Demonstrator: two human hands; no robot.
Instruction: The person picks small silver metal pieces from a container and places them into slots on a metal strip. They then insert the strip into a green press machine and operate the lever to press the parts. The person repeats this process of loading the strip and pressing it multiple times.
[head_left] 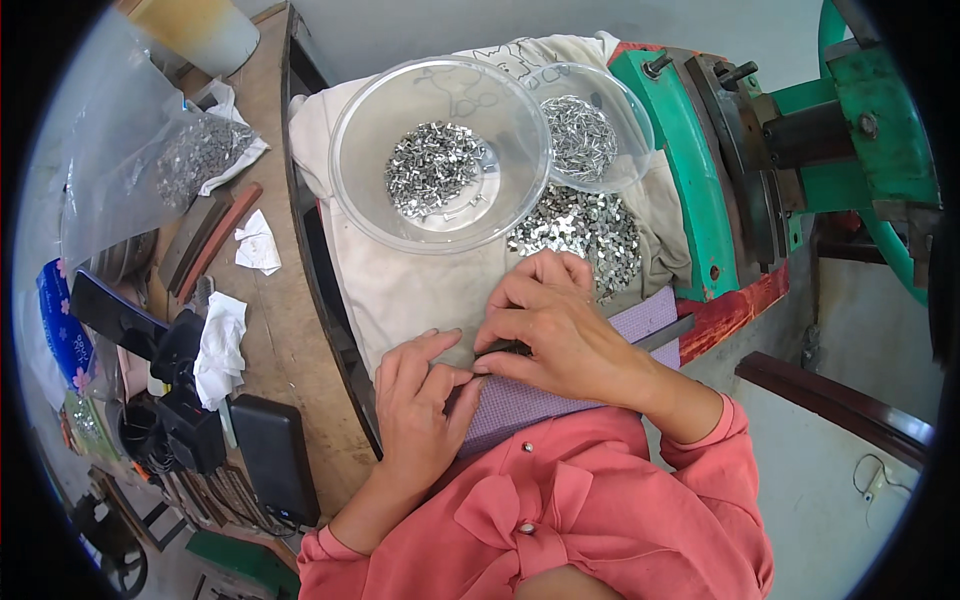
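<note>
My left hand (425, 395) and my right hand (565, 325) meet over the cloth, in front of my body. The fingertips of both are bent together around something too small or hidden to make out. Between my right thumb and fingers shows a dark object (512, 347). A dark flat bar (665, 332) comes out from behind my right wrist, on a purple checked cloth (525, 405); whether the two are one piece is hidden. Just beyond my right hand lies a pile of small shiny metal pieces (590, 235).
Beyond stand a large clear tub (345, 190) and a smaller clear bowl (640, 120), both with small metal parts. On the right is a green press (690, 200). A wooden table (290, 370) on the left bears a black power bank (273, 450), tissues (220, 345) and a plastic bag (120, 130).
</note>
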